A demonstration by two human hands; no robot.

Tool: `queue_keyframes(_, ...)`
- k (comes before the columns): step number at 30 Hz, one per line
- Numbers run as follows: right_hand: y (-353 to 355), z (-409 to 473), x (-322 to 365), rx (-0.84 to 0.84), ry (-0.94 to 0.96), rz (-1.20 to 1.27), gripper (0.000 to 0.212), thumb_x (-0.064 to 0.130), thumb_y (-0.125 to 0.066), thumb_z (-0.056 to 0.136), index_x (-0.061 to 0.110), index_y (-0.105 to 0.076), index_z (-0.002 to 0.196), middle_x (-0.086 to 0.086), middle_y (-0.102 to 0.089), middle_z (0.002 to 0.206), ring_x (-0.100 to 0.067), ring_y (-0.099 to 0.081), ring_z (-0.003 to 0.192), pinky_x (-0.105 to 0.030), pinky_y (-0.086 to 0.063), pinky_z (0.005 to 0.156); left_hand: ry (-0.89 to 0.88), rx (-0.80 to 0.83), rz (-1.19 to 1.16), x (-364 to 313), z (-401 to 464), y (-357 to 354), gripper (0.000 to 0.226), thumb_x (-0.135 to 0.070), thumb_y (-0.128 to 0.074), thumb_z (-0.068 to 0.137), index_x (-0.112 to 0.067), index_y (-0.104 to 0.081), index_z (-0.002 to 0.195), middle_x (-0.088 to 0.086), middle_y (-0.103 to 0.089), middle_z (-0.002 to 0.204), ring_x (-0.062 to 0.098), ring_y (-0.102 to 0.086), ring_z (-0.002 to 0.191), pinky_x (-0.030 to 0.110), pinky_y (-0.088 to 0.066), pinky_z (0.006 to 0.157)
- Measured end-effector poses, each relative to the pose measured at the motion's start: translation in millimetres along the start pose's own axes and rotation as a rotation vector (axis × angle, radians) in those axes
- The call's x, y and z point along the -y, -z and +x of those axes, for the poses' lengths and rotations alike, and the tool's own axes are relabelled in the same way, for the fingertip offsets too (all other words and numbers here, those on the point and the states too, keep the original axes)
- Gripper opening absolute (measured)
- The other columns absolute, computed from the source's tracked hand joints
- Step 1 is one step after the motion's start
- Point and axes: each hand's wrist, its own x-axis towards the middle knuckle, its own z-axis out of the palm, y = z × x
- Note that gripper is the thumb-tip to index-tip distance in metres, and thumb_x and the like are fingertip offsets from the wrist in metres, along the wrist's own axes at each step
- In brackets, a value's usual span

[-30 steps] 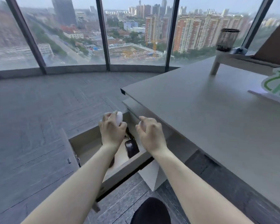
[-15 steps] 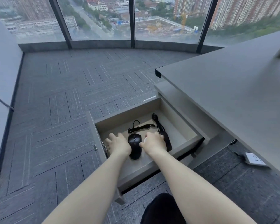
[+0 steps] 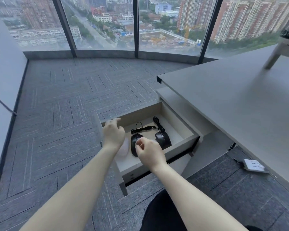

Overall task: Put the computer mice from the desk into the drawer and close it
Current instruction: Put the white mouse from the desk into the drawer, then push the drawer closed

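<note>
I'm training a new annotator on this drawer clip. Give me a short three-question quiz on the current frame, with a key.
1. True or false: the drawer is shut.
2. How many black wired mice lie in the drawer?
A) one
B) two
C) four
3. Fill in: the pale mouse lies partly under the ____ hand.

Key:
1. False. It stands pulled out from under the desk.
2. B. One black mouse sits in the middle, partly behind the right hand, and another black mouse sits to its right, each with a cable.
3. Left. The left hand hovers over it with fingers spread, holding nothing.
</note>
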Motion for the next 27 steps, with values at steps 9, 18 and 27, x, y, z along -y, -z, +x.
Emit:
queue_keyframes(9,-47,-78,20,0.181,0.006,-0.076,0.061,0.069,-0.06,0.075,0.023,-0.053,0.113,0.003,-0.063,0.111,-0.02,-0.061,0.1,-0.037,-0.052,0.076,0.387,0.017,-0.297,65,-54,36,0.051,-0.015,-0.04,0.091,-0.01,-0.042,0.141,0.014,-0.053,0.137,0.033,-0.05,0.125,0.042,-0.041,0.102)
queue_keyframes(18,-58,-78,1,0.087,-0.05,-0.091,0.033,0.047,-0.064,0.079,0.023,-0.051,0.097,0.005,-0.068,0.102,-0.022,-0.064,0.094,-0.04,-0.054,0.076,0.455,0.272,-0.644,57,-70,19,0.04,-0.002,-0.031,0.09,-0.029,-0.061,0.084,0.001,-0.06,0.094,0.023,-0.053,0.092,0.031,-0.043,0.077)
queue_keyframes(27,-18,-61,-48,-0.07,-0.24,-0.038,0.029,0.049,-0.059,0.08,0.024,-0.047,0.088,0.005,-0.066,0.088,-0.02,-0.061,0.077,-0.032,-0.044,0.056,0.411,0.389,-0.712,11,-56,-38,0.042,-0.005,-0.03,0.089,-0.033,-0.06,0.087,-0.007,-0.063,0.099,0.019,-0.056,0.105,0.039,-0.046,0.095)
